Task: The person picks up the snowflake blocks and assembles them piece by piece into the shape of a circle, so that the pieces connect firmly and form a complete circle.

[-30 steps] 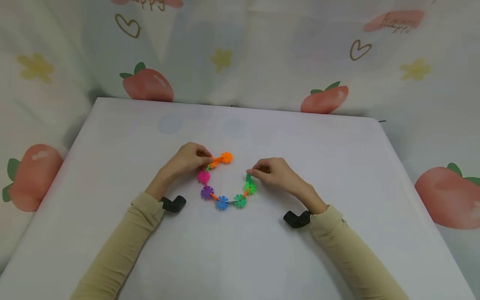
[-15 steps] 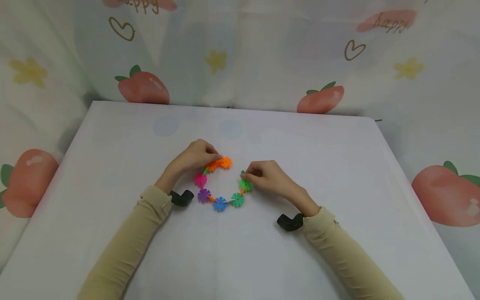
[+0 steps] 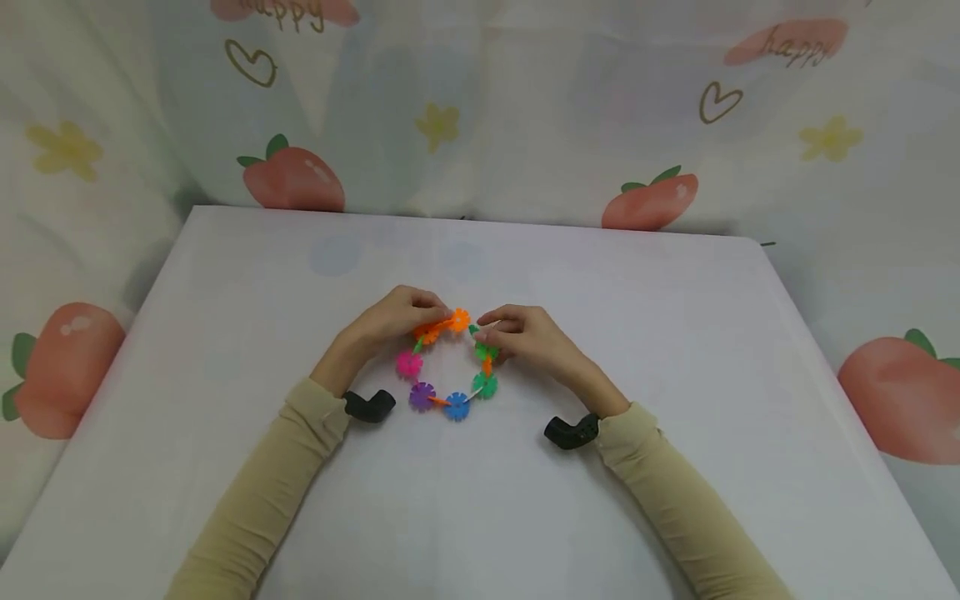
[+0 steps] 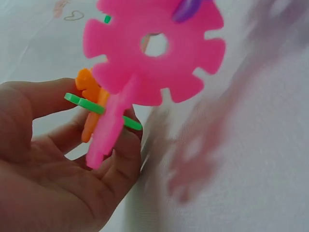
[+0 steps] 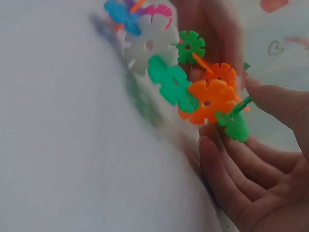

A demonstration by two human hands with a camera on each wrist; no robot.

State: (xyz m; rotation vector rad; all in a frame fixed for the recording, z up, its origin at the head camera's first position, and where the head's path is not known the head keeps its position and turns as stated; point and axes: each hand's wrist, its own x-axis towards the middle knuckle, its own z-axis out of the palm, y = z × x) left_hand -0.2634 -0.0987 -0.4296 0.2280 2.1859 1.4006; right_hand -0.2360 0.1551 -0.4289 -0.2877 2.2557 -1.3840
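Observation:
A chain of colourful notched plastic discs, interlocked edge to edge, forms an almost closed ring between the hands. My left hand (image 3: 397,317) pinches the orange end, beside the last orange disc (image 3: 460,319). Across a small gap, my right hand (image 3: 525,333) holds the green end, its thumb and fingers at the green disc (image 5: 236,126). From the left hand hang a pink disc (image 4: 193,63), a purple disc (image 3: 422,397) and a blue disc (image 3: 457,407). A white disc (image 5: 157,43) shows large in the right wrist view. Part of the orange end is hidden behind the left fingers.
The chain is over a white-covered table (image 3: 450,517). A printed curtain (image 3: 525,108) with fruit and hearts stands behind its far edge. Black devices (image 3: 370,407) are worn at both wrists, below the sleeve cuffs.
The right hand has moved inward and farther from the body, carrying the green end toward the orange end. The left hand has shifted right. The chain has drawn from an open curve into a tighter ring.

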